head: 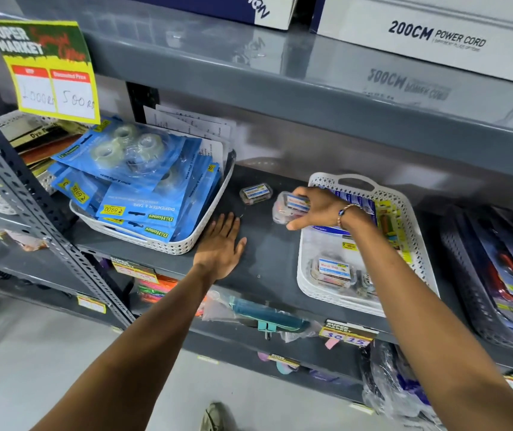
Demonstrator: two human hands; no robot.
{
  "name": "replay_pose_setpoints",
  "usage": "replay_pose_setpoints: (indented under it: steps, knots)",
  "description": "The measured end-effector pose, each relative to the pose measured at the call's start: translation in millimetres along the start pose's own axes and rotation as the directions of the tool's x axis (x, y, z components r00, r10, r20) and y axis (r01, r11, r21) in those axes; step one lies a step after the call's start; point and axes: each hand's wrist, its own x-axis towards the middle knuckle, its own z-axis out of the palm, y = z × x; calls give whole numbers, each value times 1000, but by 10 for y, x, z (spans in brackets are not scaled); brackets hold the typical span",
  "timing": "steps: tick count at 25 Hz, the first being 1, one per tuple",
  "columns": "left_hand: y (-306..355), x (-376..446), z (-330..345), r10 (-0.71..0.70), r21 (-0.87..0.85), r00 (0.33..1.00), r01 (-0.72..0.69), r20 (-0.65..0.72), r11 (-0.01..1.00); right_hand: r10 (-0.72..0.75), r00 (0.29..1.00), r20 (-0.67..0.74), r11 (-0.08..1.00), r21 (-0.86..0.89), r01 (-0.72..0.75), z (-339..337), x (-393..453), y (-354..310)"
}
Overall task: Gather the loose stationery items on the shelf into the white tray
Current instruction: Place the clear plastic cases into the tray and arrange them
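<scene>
A white perforated tray sits on the grey shelf at the right, holding blister cards and a small clear box near its front. My right hand is shut on another small clear plastic box with a blue-and-white label, just left of the tray's far corner. One more such box lies loose on the shelf, further back and to the left. My left hand rests flat on the shelf, fingers spread, holding nothing.
A second white basket full of blue tape-dispenser packs stands at the left. A dark basket of carded goods is at the far right. The upper shelf overhangs with cardboard boxes. Price tags line the shelf edge.
</scene>
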Motion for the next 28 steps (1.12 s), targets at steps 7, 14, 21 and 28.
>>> replay_pose_setpoints:
  steps: [7,14,21,28]
  knots:
    - [7,2,-2,-9,-31,999,11,47,999,264,963,62,958,-130,-254,73,-307,705]
    - [13,3,-19,-23,-18,998,24,63,1000,293,954,59,950,-126,-284,311,-312,865]
    - [3,4,-12,-17,-51,998,20,53,998,261,964,41,957,-140,-253,423,-249,882]
    - [-7,10,-7,-19,-62,998,22,52,998,290,955,62,950,-142,-279,379,-276,855]
